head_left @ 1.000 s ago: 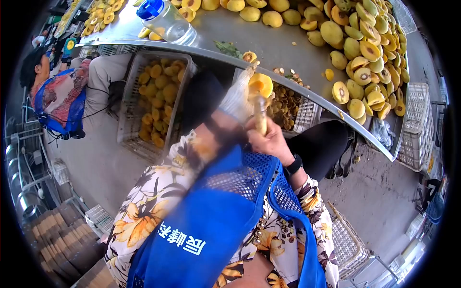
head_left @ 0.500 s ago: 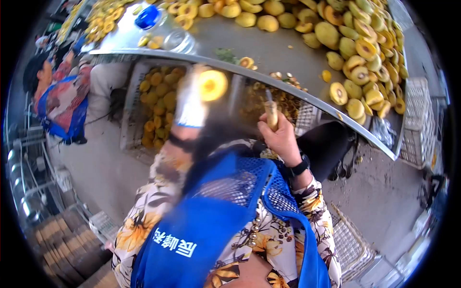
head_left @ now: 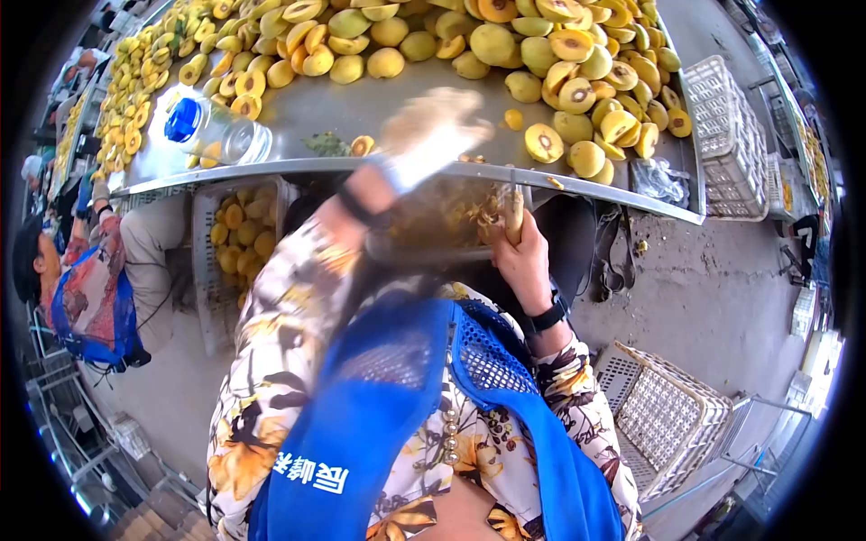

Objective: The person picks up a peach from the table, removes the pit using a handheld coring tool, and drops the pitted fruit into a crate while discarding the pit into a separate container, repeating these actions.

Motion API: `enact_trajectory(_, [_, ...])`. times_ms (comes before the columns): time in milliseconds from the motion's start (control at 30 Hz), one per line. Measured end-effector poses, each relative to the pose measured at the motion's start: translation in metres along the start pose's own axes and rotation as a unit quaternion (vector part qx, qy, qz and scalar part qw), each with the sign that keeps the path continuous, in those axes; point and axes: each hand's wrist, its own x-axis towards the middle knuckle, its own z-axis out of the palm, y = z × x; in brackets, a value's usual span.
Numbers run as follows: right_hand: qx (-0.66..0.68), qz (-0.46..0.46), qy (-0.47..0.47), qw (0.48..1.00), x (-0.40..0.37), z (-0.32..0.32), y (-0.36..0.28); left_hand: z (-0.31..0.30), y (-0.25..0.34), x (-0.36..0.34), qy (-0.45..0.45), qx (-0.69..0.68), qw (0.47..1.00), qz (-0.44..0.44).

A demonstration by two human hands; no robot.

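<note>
My left hand (head_left: 435, 126), in a pale glove and blurred by motion, stretches over the near edge of the metal table (head_left: 406, 83). Its fingers look apart, and no fruit shows in it. Below the table edge, my right hand (head_left: 521, 254) is closed around the wooden handle of a tool (head_left: 513, 216) that points upward. Behind and to the right of my left hand lies a large heap of yellow fruit (head_left: 492, 43), some of it halved. One cut half (head_left: 543, 142) rests at the heap's near side. Peelings or scraps (head_left: 483, 212) lie in a container below the edge.
A clear bottle with a blue cap (head_left: 216, 131) lies on the table at left. Under it stands a crate of fruit (head_left: 244, 230). White crates (head_left: 726, 135) stand at right, another (head_left: 667, 415) behind me. A person (head_left: 90, 293) sits at far left.
My left hand has moved up and right from below the edge to over the table; the cut fruit it held no longer shows. My right hand still grips the tool. The view has shifted.
</note>
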Motion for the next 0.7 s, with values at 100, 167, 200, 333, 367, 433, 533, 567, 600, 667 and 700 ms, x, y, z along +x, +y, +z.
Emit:
enact_trajectory(100, [0.174,0.161,0.058,0.97,-0.023,-0.009,0.011,0.056,0.053,0.06,-0.164,-0.045,0.984,0.053])
enact_trajectory(167, [0.197,0.171,0.085,0.962,-0.034,-0.017,0.018,0.084,0.074,0.081,-0.272,0.028,0.957,0.096])
enact_trajectory(200, [0.184,0.166,0.093,0.964,-0.039,-0.022,0.024,0.097,0.08,0.086,-0.274,0.041,0.954,0.11])
enact_trajectory(333, [0.2,0.184,0.142,0.952,-0.036,-0.043,0.014,0.088,0.081,0.088,-0.274,-0.075,0.958,0.031])
enact_trajectory(367, [0.214,0.196,0.157,0.944,-0.029,-0.044,0.01,0.088,0.067,0.085,-0.226,-0.191,0.954,-0.04])
enact_trajectory(433, [0.197,0.162,0.144,0.956,-0.009,-0.038,0.007,0.058,0.059,0.067,-0.179,-0.286,0.929,-0.15])
enact_trajectory(533, [0.169,0.154,0.112,0.967,0.024,-0.021,0.007,0.045,0.03,0.041,-0.211,-0.355,0.883,-0.223])
enact_trajectory(567, [0.185,0.169,0.105,0.962,0.034,-0.014,0.007,0.049,0.022,0.037,-0.215,-0.328,0.891,-0.231])
enact_trajectory(600, [0.206,0.184,0.101,0.956,0.04,-0.011,0.006,0.047,0.021,0.037,-0.216,-0.302,0.898,-0.236])
enact_trajectory(667, [0.266,0.189,0.104,0.94,0.042,-0.017,-0.001,0.043,0.022,0.047,-0.212,-0.223,0.938,-0.158])
enact_trajectory(700, [0.288,0.185,0.112,0.933,0.037,-0.022,-0.005,0.042,0.024,0.049,-0.211,-0.184,0.952,-0.12])
